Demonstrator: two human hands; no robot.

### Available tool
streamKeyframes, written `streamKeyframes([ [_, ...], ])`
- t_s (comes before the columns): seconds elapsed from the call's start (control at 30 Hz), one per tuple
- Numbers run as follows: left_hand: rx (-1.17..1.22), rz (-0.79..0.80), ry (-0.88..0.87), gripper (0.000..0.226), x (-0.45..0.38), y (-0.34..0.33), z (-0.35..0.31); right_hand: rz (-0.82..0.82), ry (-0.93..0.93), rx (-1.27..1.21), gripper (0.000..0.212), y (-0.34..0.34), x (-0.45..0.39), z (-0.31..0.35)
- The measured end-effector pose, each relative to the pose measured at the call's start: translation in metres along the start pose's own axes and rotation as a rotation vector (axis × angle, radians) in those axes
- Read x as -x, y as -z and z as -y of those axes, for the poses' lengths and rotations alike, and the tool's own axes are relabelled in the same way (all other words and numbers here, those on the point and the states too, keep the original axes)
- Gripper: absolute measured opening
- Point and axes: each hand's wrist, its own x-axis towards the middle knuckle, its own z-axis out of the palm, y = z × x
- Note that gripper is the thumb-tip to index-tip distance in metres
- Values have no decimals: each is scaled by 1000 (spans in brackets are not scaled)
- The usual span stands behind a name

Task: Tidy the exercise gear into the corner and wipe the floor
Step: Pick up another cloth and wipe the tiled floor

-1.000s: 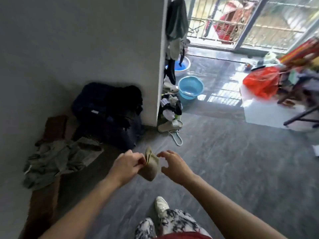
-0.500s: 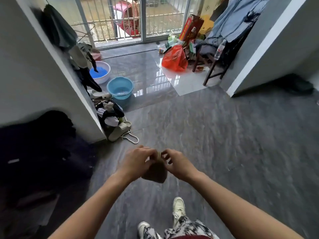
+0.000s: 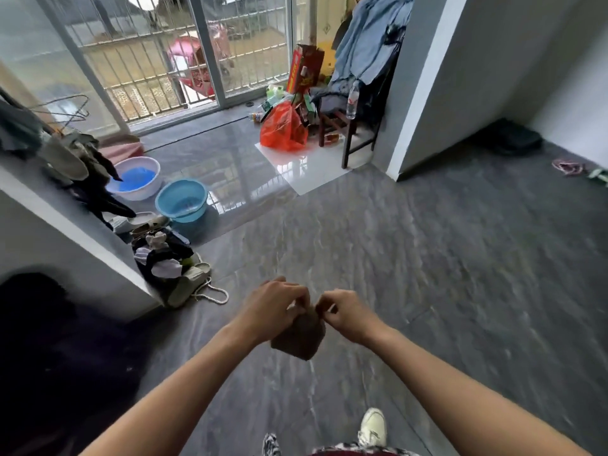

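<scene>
One crumpled brown cloth [image 3: 299, 339], hand-held

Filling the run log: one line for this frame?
phase: readying cloth | left hand: pinching cloth | right hand: pinching cloth | cloth: off floor | wiping: not started

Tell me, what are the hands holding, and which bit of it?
A small brownish cloth, pinched along its top edge: the left hand grips one upper corner, the right hand the other, and the rest hangs down between them.
</scene>
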Motion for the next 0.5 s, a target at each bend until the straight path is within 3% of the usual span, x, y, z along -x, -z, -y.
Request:
streamKeyframes([
  [0.2, -58, -61, 71, 7, -79, -12, -46, -78, 35, 40, 10, 85, -15, -69],
  [0.37, 13, -184, 245, 7, -134, -12, -59, -131, 46, 83, 9, 148, -27, -118],
  [0.5, 60, -177, 316, 9, -175, -15, -66, -171, 76, 100, 12, 180, -36, -148],
])
